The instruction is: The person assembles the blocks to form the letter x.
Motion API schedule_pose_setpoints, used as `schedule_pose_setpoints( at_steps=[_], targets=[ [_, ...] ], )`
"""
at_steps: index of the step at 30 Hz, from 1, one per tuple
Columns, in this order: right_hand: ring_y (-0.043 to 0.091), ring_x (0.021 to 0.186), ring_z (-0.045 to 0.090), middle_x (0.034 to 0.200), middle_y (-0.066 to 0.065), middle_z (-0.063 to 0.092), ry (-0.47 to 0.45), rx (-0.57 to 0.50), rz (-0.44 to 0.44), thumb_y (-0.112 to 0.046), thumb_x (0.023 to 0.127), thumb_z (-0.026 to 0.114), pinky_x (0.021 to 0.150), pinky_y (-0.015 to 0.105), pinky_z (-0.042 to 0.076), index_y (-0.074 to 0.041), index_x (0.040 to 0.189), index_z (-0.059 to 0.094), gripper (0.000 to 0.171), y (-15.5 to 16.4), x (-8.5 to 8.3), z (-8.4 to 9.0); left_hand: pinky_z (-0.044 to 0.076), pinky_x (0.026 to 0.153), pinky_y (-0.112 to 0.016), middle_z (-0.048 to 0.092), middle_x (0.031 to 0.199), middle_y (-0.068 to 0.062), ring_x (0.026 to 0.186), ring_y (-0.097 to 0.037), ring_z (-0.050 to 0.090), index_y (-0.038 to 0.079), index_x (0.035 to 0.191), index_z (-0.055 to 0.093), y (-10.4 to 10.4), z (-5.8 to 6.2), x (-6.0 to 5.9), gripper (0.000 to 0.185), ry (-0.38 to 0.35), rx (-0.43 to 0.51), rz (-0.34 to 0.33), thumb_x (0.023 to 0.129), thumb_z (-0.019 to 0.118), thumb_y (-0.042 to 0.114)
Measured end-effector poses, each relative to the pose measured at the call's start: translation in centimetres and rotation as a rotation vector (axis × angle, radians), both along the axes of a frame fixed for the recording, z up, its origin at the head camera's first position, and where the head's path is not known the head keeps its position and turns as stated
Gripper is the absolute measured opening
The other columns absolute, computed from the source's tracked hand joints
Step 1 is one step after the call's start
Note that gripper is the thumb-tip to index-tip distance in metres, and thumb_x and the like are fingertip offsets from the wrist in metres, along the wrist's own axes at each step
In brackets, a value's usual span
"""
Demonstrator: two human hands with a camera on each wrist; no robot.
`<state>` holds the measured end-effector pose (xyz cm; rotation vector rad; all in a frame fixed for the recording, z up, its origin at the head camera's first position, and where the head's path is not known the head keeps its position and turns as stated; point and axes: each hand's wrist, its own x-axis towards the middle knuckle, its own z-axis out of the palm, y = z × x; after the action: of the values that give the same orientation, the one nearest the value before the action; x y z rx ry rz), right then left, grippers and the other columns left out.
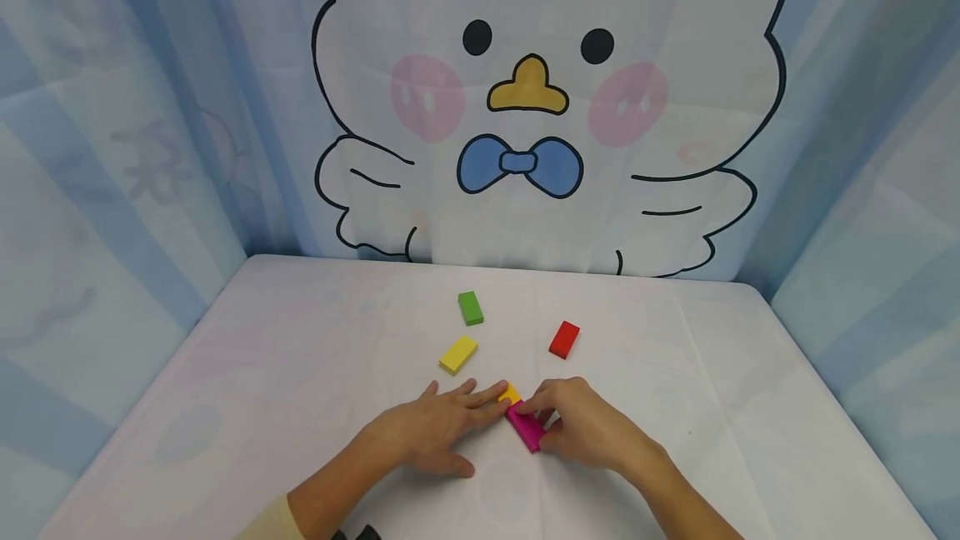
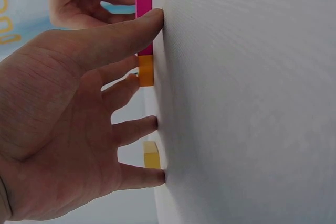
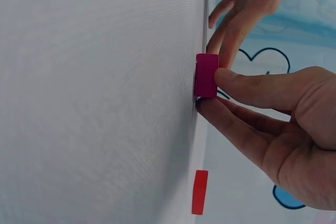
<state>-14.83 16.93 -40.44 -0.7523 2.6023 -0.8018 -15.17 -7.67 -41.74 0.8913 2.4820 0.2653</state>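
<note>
Near the front middle of the white table, a magenta block (image 1: 527,430) lies end to end with an orange-yellow block (image 1: 512,394). My right hand (image 1: 588,427) pinches the magenta block between thumb and fingers, as the right wrist view also shows on the block's end face (image 3: 207,75). With fingers spread and straight, my left hand (image 1: 435,432) has its fingertips on the orange-yellow block (image 2: 146,71). Its thumb and other fingertips rest on the tabletop. In the left wrist view the left thumb covers part of the magenta block (image 2: 144,2).
Beyond the hands lie a yellow block (image 1: 457,354), a green block (image 1: 471,307) farther back, and a red block (image 1: 564,340) to the right. A curtain (image 1: 525,223) with a cartoon bird hangs behind the table (image 1: 750,407), with more cloth at both sides.
</note>
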Motion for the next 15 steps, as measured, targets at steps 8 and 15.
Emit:
schedule_pose_setpoints(
  at_steps=[8, 15],
  targets=[
    [0.014, 0.089, 0.068, 0.101, -0.004, 0.072, -0.008, -0.005, 0.006, 0.001, 0.083, 0.082, 0.073, 0.019, 0.058, -0.009, 0.123, 0.078, 0.041, 0.12, 0.02, 0.07, 0.028, 0.121, -0.07, 0.011, 0.172, 0.025, 0.16, -0.027, 0.026, 0.042, 0.164, 0.029, 0.01, 0.11, -0.06, 0.09, 0.002, -0.003, -0.006, 0.09, 0.081, 0.041],
    [0.014, 0.091, 0.068, 0.103, -0.005, 0.072, -0.017, 0.0, 0.007, -0.002, 0.084, 0.081, 0.075, 0.019, 0.058, -0.009, 0.124, 0.078, 0.04, 0.1, -0.11, 0.04, 0.028, 0.121, -0.07, 0.01, 0.173, 0.025, 0.16, -0.027, 0.025, 0.042, 0.164, 0.028, -0.1, 0.11, -0.01, 0.091, 0.003, 0.004, -0.015, 0.09, 0.081, 0.04]
  ],
)
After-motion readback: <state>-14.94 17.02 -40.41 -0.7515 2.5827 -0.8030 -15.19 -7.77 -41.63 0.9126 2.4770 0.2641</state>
